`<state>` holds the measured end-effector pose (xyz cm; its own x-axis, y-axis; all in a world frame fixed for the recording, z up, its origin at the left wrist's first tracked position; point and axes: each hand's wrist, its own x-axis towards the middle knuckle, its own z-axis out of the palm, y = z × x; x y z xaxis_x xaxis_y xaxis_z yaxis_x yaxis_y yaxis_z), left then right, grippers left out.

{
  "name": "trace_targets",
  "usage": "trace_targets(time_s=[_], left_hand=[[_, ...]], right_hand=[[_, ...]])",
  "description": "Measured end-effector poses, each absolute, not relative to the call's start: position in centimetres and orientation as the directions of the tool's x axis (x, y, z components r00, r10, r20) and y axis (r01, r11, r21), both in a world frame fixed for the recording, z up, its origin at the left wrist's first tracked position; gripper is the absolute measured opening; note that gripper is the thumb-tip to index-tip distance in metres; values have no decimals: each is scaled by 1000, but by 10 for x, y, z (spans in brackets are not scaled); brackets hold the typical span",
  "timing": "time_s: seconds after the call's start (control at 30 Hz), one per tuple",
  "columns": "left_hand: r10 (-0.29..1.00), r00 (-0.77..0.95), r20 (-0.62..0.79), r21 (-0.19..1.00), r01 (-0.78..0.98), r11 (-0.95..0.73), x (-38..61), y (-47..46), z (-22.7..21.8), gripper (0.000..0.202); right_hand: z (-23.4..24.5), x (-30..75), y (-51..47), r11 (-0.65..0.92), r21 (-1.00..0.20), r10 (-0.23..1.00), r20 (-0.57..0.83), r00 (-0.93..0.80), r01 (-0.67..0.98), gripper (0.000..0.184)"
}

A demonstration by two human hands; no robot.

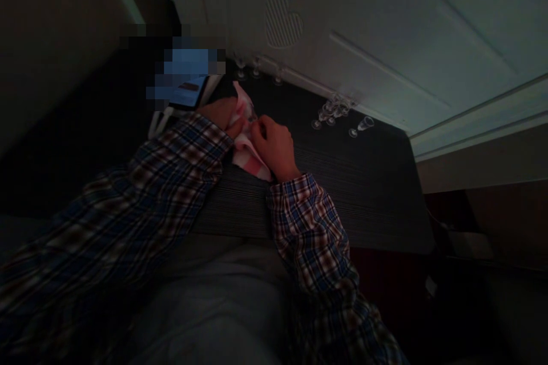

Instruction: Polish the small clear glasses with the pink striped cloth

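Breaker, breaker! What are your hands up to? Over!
Left hand holding pink-and-white cloth. Right hand curled against it, grip unclear. Lit screen close beside left hand. Small glasses at table's back.

Left fingers [234, 127] hold pink-white cloth [252, 164], right fingers [257, 136] touching it

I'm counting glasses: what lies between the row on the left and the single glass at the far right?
In the head view, dark tabletop and then a close cluster of glasses lie between the left row and the single glass.

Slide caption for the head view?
Left hand and right hand handle a pink-white cloth near stemmed glasses on a table.
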<state>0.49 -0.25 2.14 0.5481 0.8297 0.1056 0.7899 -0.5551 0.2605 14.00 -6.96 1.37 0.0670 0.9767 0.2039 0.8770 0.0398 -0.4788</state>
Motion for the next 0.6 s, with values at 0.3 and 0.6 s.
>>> trace_targets(time_s=[0.3, 0.6], left_hand=[[844, 531, 74, 244, 811, -531, 6, -6, 26, 32], [821, 560, 108, 301, 769, -564, 2, 4, 13, 36]], right_hand=[[15, 140, -70, 20, -491, 984, 163, 69, 871, 34], [16, 139, -70, 1, -514, 986, 143, 85, 858, 31]])
